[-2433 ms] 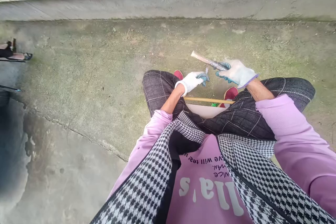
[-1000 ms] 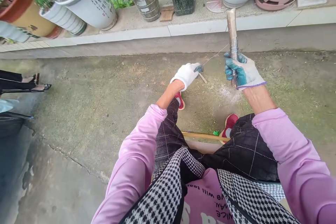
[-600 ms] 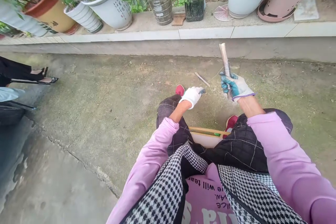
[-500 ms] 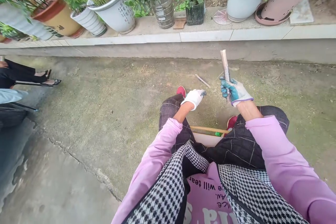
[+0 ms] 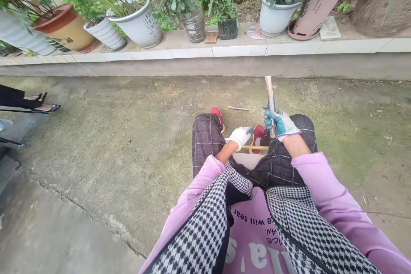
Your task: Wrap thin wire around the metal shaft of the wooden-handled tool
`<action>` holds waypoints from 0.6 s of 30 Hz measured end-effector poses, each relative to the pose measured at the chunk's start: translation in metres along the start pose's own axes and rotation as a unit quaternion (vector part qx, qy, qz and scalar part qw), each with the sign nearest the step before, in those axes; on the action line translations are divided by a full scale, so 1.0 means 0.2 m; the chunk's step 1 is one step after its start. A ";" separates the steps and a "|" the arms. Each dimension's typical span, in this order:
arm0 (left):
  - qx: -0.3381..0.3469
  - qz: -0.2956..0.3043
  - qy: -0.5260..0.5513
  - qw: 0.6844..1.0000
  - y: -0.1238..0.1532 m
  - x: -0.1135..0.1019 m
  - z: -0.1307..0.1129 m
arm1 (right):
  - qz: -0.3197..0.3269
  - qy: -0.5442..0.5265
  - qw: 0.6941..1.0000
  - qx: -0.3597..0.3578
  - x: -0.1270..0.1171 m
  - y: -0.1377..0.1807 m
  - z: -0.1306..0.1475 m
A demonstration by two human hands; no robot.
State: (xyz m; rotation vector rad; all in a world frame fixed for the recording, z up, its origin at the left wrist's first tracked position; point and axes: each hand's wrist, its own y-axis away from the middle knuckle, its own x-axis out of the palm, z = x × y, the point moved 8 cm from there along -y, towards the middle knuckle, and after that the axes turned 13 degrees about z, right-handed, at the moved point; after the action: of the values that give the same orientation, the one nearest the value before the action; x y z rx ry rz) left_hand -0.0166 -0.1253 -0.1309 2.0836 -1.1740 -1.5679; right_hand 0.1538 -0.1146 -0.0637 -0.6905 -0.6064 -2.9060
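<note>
The right hand (image 5: 280,123) grips the thick stick (image 5: 269,86), wire (image 5: 271,102) already wound on it. The thin stick (image 5: 239,108) lies left of it. I can't tell if the left hand (image 5: 240,136) holds anything, or what's left to wind.

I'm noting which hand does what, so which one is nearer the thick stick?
Right. The right hand grips the thick stick around its lower part; the left hand is apart, off to its left.

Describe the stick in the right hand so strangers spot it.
Find the tiled ledge bearing potted plants, then the gloved right hand below it. The held stick points toward the ledge; unlike the thin stick on the ground, it is thicker and partly silvery.
</note>
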 end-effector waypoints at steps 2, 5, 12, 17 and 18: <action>-0.007 -0.002 0.007 1.000 0.01 0.02 0.02 | 0.012 -0.009 1.000 -0.002 0.04 -0.03 -0.02; -0.023 -0.005 0.022 0.999 0.04 0.05 0.05 | 0.025 -0.023 0.999 0.007 0.07 -0.09 -0.06; -0.041 0.003 0.045 0.998 0.10 0.13 0.06 | 0.040 -0.045 0.998 0.018 0.04 -0.15 -0.11; -0.047 0.001 0.050 0.998 0.13 0.14 0.07 | 0.043 -0.050 0.998 0.007 0.02 -0.14 -0.12; -0.047 0.000 0.053 0.998 0.13 0.14 0.07 | 0.045 -0.048 0.998 0.005 0.02 -0.14 -0.12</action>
State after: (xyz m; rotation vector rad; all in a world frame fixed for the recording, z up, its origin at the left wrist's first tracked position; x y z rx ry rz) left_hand -0.0383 -0.1590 -0.1377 2.0780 -1.0447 -1.4638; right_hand 0.1355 -0.0980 -0.0927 -0.8376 -0.5845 -2.7981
